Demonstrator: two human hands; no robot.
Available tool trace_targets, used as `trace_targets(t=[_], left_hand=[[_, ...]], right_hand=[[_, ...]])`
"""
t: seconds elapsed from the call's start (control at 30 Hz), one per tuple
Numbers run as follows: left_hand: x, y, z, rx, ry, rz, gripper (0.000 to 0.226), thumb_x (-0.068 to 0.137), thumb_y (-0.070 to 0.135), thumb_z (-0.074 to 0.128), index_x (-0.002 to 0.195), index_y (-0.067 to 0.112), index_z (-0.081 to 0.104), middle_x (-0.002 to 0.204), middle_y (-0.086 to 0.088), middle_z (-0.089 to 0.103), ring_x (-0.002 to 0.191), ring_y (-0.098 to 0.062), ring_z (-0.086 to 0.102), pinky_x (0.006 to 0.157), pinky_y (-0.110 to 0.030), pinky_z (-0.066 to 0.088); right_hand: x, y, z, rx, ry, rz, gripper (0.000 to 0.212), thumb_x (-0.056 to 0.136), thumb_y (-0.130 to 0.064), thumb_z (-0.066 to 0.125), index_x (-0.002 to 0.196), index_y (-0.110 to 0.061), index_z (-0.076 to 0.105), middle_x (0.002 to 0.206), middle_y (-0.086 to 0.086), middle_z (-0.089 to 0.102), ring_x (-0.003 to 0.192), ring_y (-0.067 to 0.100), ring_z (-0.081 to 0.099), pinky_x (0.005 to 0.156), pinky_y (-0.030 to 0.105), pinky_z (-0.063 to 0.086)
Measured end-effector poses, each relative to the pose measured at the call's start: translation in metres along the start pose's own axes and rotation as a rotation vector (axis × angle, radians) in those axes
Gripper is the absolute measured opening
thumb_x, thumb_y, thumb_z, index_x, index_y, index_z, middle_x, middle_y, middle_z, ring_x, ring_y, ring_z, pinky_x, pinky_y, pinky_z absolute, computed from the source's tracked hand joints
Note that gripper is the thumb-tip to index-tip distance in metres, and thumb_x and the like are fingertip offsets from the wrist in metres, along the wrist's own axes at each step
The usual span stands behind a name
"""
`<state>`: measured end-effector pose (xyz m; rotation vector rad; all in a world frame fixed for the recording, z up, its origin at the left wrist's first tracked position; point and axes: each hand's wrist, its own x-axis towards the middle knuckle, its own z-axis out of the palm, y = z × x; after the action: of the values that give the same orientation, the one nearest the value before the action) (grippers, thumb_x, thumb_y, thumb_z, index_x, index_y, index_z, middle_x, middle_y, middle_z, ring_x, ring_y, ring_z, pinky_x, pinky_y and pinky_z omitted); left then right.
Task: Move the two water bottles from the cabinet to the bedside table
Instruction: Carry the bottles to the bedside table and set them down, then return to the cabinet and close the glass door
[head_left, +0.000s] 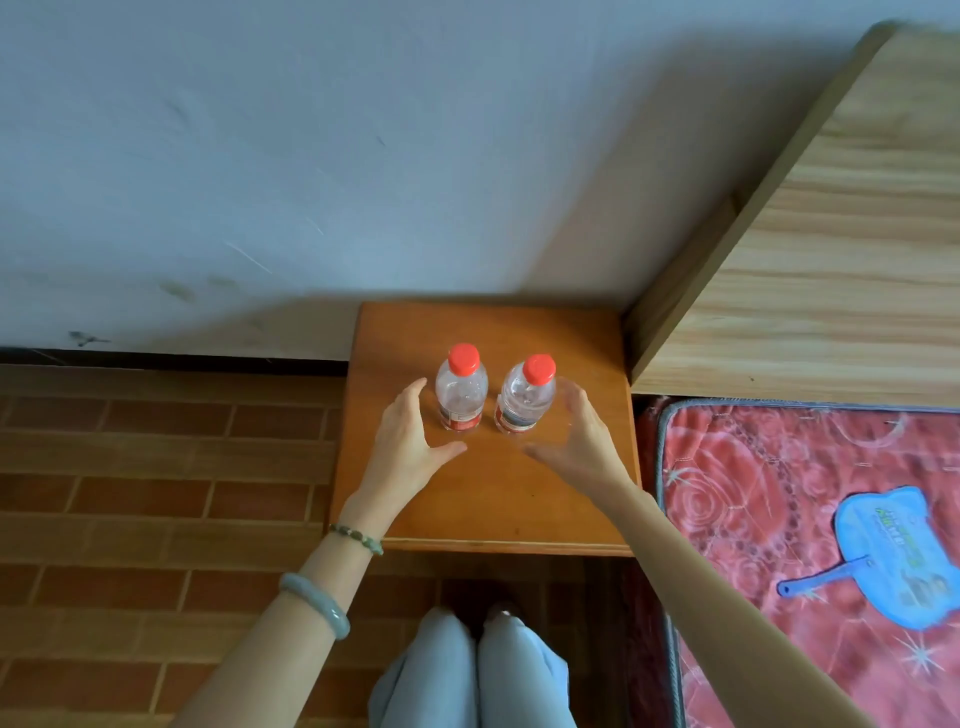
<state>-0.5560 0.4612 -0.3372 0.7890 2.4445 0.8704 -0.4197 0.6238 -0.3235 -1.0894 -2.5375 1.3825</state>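
Two clear water bottles with red caps stand upright side by side on the orange wooden bedside table (571, 499). The left bottle (461, 392) and the right bottle (523, 397) are a small gap apart. My left hand (410, 441) is open just left of the left bottle, fingers curved, not touching it. My right hand (582, 441) is open just right of the right bottle, slightly blurred, and apart from it.
A light wooden headboard (831, 260) rises at the right, with a red patterned mattress (753, 493) below it carrying a blue hand fan (893, 566). A white wall is behind the table, brick-pattern floor at the left. My knees (478, 670) are below.
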Motion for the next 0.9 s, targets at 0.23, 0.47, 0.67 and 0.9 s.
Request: trace_targets(t=[0.23,0.47,0.67,0.9], left_hand=[[-0.058,0.083,-0.086,0.238,0.076,0.171,0.087,0.073,0.036,0.075,0.141,0.010,0.028,0.146,-0.010,0.037,0.134,-0.024,0.033,0.108,-0.037,0.029],[-0.104,0.146,-0.175,0.343,0.193,0.307,0.085,0.067,0.035,0.079,0.135,0.006,0.037,0.138,-0.016,0.046,0.127,-0.031,0.042,0.105,-0.041,0.031],[-0.127,0.168,-0.223,0.394,0.309,0.338,0.086,0.066,0.039,0.078,0.134,0.004,0.039,0.136,-0.017,0.048,0.126,-0.032,0.044,0.105,-0.047,0.034],[-0.152,0.163,-0.252,0.334,0.385,0.220,0.089,0.067,0.042,0.077,0.136,0.004,0.036,0.139,-0.017,0.045,0.128,-0.032,0.042,0.102,-0.052,0.038]], right_hand=[[-0.064,-0.099,-0.075,-0.200,-0.031,-0.129,0.090,0.074,-0.025,0.074,0.142,-0.017,0.017,0.146,0.008,0.031,0.132,0.023,0.030,0.100,0.029,0.029],[-0.113,-0.192,-0.127,-0.412,0.031,-0.318,0.082,0.077,-0.033,0.071,0.141,-0.017,0.023,0.147,0.011,0.030,0.134,0.027,0.029,0.103,0.043,0.037],[-0.135,-0.244,-0.144,-0.480,0.103,-0.435,0.076,0.078,-0.031,0.068,0.141,-0.016,0.027,0.146,0.012,0.032,0.134,0.030,0.029,0.106,0.043,0.031],[-0.141,-0.280,-0.135,-0.492,0.013,-0.499,0.083,0.081,-0.037,0.065,0.144,-0.020,0.014,0.152,0.009,0.020,0.137,0.027,0.021,0.108,0.041,0.029]])
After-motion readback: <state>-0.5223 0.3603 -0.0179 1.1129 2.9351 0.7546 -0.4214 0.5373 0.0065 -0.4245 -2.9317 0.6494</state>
